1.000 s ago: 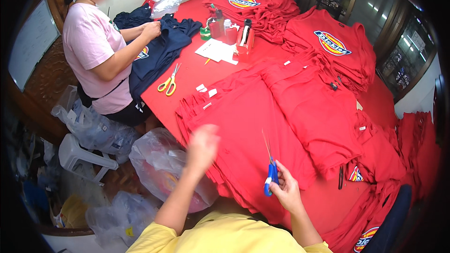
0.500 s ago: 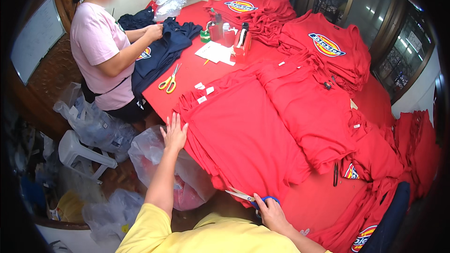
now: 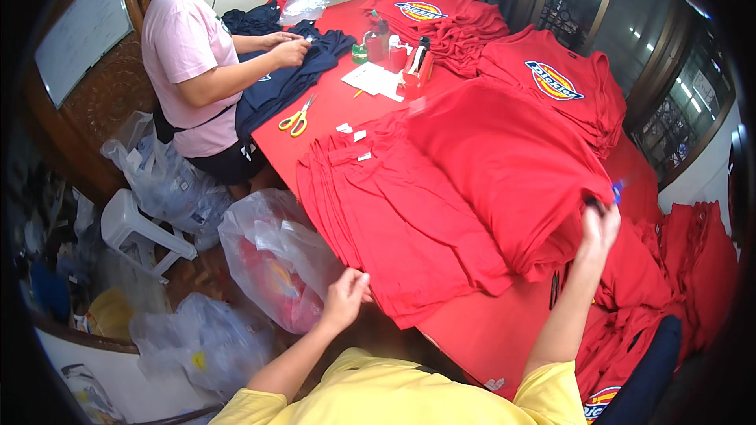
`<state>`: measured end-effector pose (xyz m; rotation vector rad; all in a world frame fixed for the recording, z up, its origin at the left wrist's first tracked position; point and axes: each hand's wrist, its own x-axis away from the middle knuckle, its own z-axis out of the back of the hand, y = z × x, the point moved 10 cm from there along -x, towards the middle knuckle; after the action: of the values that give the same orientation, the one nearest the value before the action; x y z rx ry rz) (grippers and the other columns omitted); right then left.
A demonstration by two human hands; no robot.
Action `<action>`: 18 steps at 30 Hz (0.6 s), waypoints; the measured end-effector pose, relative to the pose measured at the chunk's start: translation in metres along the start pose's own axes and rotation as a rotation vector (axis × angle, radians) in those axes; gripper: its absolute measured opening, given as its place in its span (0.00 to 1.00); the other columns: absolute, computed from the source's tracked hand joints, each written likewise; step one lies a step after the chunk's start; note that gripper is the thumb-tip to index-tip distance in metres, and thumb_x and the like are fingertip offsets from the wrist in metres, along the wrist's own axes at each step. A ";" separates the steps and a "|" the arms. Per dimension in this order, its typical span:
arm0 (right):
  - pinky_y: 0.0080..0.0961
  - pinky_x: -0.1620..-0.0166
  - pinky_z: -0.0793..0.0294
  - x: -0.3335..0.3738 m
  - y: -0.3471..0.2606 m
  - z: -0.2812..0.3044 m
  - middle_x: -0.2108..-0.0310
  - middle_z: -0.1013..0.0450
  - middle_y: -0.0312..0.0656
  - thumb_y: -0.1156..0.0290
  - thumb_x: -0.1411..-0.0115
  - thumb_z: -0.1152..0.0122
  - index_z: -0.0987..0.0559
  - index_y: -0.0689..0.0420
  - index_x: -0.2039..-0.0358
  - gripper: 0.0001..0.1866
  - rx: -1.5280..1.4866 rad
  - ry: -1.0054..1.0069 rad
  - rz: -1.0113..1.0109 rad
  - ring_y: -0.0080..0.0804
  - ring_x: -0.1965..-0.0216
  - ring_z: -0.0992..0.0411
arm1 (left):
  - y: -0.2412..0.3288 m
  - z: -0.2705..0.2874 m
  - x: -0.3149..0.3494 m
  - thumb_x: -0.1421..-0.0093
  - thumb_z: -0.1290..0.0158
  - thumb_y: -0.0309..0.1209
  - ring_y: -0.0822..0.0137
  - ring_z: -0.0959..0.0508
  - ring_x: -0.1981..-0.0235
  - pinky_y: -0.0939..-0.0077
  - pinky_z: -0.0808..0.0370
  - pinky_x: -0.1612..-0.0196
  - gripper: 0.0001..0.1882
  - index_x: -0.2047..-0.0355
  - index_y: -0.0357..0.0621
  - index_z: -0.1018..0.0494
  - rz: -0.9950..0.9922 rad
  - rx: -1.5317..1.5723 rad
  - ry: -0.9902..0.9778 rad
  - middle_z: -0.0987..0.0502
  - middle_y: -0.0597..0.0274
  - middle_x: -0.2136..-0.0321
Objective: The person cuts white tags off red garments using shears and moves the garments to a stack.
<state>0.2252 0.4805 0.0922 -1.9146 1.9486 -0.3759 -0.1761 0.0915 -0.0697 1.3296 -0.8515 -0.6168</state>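
Observation:
My right hand (image 3: pixel 600 230) is closed at the right end of a lifted red shirt (image 3: pixel 512 173), gripping its edge. Blue-handled scissors (image 3: pixel 617 191) poke out by the same fingers, smeared by motion. My left hand (image 3: pixel 345 299) has curled fingers at the near left edge of a stack of red garments (image 3: pixel 402 220) and seems to pinch the cloth there. The stack lies flat on the red-topped table (image 3: pixel 504 330), with white tags at its far end. The lifted shirt covers part of the pile beside it.
Across the table a person in pink (image 3: pixel 185 55) handles dark blue shirts (image 3: pixel 291 79). Yellow-handled scissors (image 3: pixel 298 120), bottles (image 3: pixel 378 41) and paper (image 3: pixel 372 80) lie between. Folded red shirts (image 3: pixel 551 83) stand at the back right. Plastic bags (image 3: pixel 272 248) and a white stool (image 3: pixel 142 228) are left.
My right hand has moved up and right with the scissors and now raises a red shirt. The left hand has come down the stack's edge toward me. The view has shifted slightly.

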 end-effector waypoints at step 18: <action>0.28 0.60 0.21 0.336 0.129 0.053 0.61 0.32 0.45 0.81 0.39 0.53 0.49 0.62 0.36 0.31 0.904 -0.205 -0.330 0.36 0.63 0.25 | -0.052 -0.096 0.089 0.39 0.46 0.28 0.75 0.25 0.65 0.77 0.30 0.62 0.09 0.59 0.39 0.28 0.212 0.353 -0.235 0.22 0.67 0.68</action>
<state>0.1341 0.1539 -0.0407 -1.5426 1.0267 -0.9199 -0.0425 0.0662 -0.1076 1.4733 -1.3213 -0.4743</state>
